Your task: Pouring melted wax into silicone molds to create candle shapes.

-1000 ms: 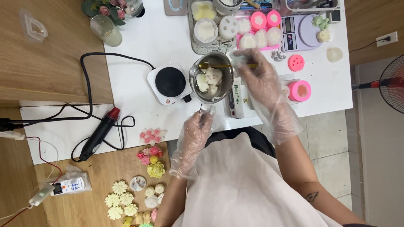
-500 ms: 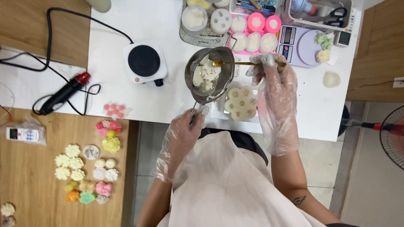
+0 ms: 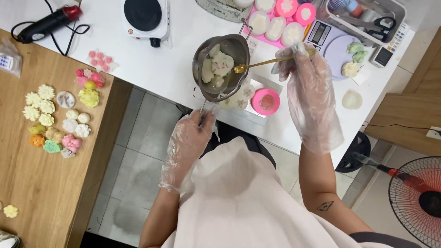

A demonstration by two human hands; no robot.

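Gripping the handle of a small metal pot (image 3: pixel 222 66) with the left hand (image 3: pixel 190 140), fist closed around it low at the near edge of the white table (image 3: pixel 179 69), so the pot hangs out over the table just above a round pink mold (image 3: pixel 266 101). Right hand (image 3: pixel 305 87) pinched shut on a thin gold spoon (image 3: pixel 268 62), bowl end dipped over the pot rim into pale chunks, wax or soap, hard to say from up here. Both hands in loose clear plastic gloves.

Only one view, straight down from the head, so working around it: hot plate (image 3: pixel 142 16) up top left and well apart from the pot, heat gun (image 3: pixel 46 25) with its black cord further left, pink tray of filled white rounds (image 3: pixel 275 23) behind the pot, small scale (image 3: pixel 319 32) beside that. Finished flower shapes (image 3: pixel 55 119) spread on the wooden table to the left.

For stirring well, probably best kept slow and low, with the spoon scraping the bottom and pushing lumps against the wall. Worth holding the pot level, with a firm wrist, since that long handle tips easily. Also worth keeping loose glove plastic off the hot metal.
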